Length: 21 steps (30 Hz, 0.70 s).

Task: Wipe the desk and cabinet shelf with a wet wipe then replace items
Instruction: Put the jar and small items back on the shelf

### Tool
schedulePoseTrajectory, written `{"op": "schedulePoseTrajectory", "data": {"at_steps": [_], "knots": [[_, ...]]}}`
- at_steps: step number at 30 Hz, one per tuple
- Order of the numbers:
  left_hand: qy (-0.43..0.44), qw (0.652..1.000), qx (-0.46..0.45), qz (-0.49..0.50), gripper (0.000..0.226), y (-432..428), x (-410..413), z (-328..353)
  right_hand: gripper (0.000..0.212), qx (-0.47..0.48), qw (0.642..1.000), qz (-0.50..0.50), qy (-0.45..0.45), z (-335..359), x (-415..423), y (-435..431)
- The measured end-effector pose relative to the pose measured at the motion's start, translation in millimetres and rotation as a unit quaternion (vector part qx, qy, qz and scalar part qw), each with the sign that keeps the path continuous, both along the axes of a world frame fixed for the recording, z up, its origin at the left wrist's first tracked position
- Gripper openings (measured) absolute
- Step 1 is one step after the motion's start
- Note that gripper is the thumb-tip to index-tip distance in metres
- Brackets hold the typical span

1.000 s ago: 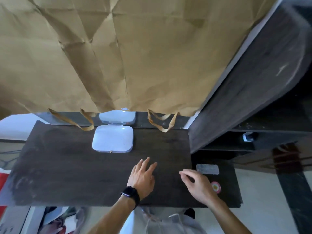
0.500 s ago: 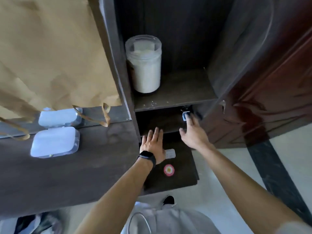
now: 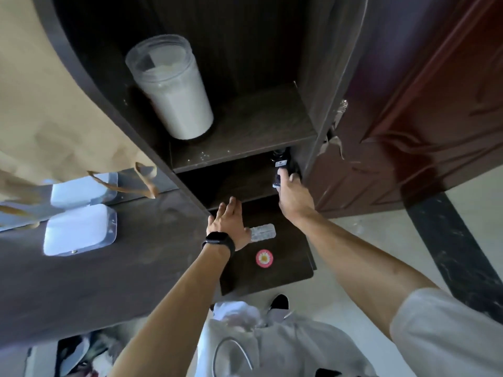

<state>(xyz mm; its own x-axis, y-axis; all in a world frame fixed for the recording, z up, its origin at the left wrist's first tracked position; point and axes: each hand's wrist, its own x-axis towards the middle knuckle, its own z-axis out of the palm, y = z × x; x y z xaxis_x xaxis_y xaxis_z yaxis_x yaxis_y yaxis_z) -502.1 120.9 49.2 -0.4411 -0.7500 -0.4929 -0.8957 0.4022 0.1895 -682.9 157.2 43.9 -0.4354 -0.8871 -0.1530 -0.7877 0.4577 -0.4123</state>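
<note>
From the head camera, the right hand (image 3: 292, 198) is reaching into the lower cabinet shelf (image 3: 231, 183). Its thumb lies on a small dark thing (image 3: 280, 165) with a white label. The other fingers look curled round its far side, so I think it is gripping it to lift it out and make room for wiping. The left hand (image 3: 230, 221) lies flat at the front of that shelf with its fingers (image 3: 234, 206) straight and holding nothing. It may be there to steady the person while they lean in.

The wet wipe box (image 3: 79, 229) sits on the tabletop (image 3: 109, 268) with its lid up, well apart from both hands. No wipe is in a hand yet, so the wiping here looks not begun. A pill strip (image 3: 262, 232) lies just beside the left hand, and a round pink thing (image 3: 264, 258) is near it. A jar of white powder (image 3: 174, 91) stands upright on the upper shelf (image 3: 258, 126), so it will need moving too
</note>
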Motion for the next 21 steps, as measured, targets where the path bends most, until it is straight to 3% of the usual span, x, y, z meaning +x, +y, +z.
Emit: {"op": "schedulePoseTrajectory", "data": {"at_steps": [5,9,13,21], "knots": [[0.09,0.993,0.005,0.073,0.062,-21.5,-17.7,9.3,0.025,-0.012,1.0,0.01,-0.024,-1.0,-4.4,11.3],[0.164,0.979,0.012,0.118,0.058,-37.2,-51.4,8.2,0.026,-0.087,0.995,-0.019,-0.038,-10.1,-11.9,43.5],[0.203,0.966,0.028,0.157,0.071,-61.6,-102.6,7.6,0.024,-0.142,0.986,-0.069,-0.062,-16.9,-19.3,84.7],[0.235,0.952,-0.011,0.195,0.1,-80.2,-158.0,-12.3,0.023,-0.135,0.978,-0.151,-0.055,-12.5,-29.6,147.8]]}}
